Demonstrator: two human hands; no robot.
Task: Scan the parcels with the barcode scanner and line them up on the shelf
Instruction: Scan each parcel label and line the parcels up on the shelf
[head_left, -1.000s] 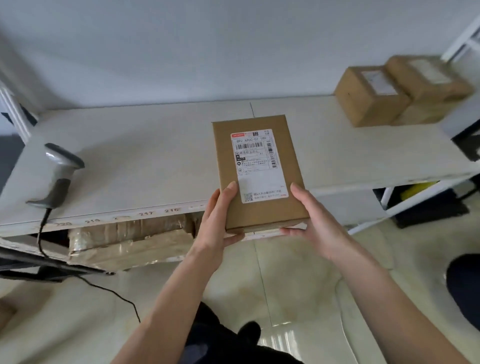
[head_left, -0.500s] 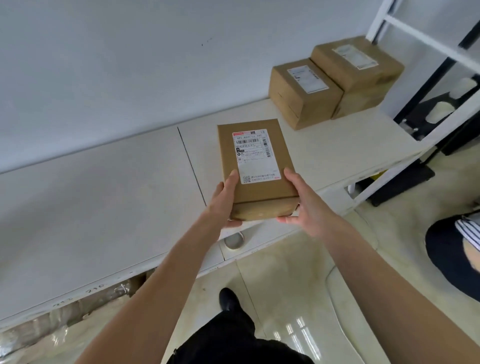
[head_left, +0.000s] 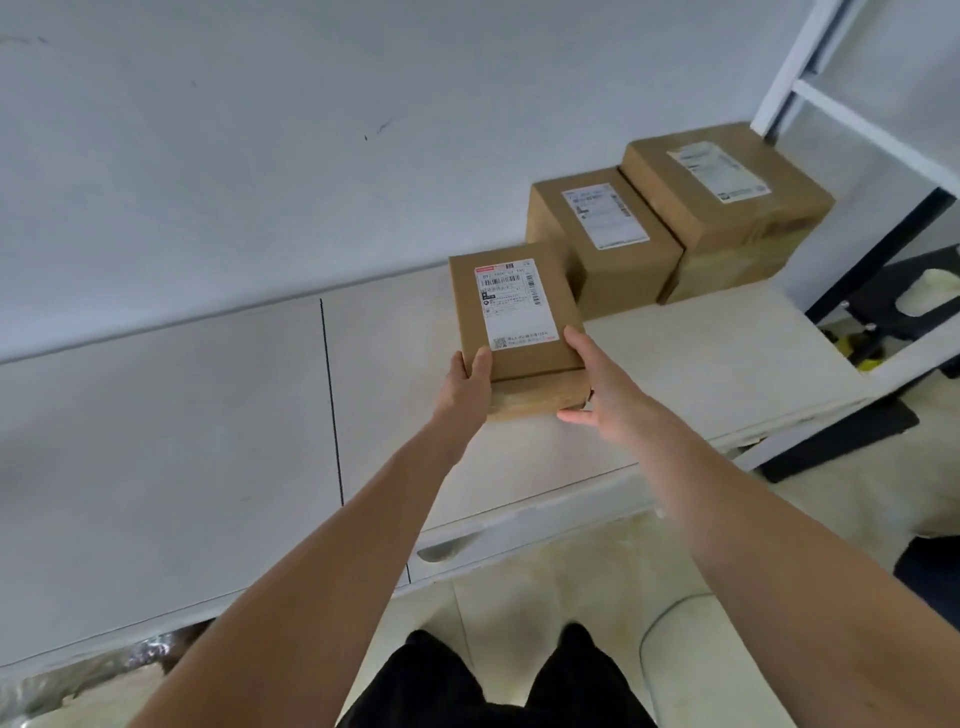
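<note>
Both hands, the left hand (head_left: 467, 382) and the right hand (head_left: 605, 387), hold the labelled parcel (head_left: 511, 332) by its near end, seemingly just above the shelf (head_left: 701, 374), so the placing step is in hand, and next it needs sliding beside the two boxes (head_left: 602, 249) in line.

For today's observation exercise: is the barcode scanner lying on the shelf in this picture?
No. The shelf carries only three cardboard parcels, one gripped by the left hand and right hand.

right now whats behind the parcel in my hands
Behind the held parcel, toward the right, two bigger parcels stand side by side on the shelf by the wall. The held one covers the nearer parcel's lower left corner.
</note>
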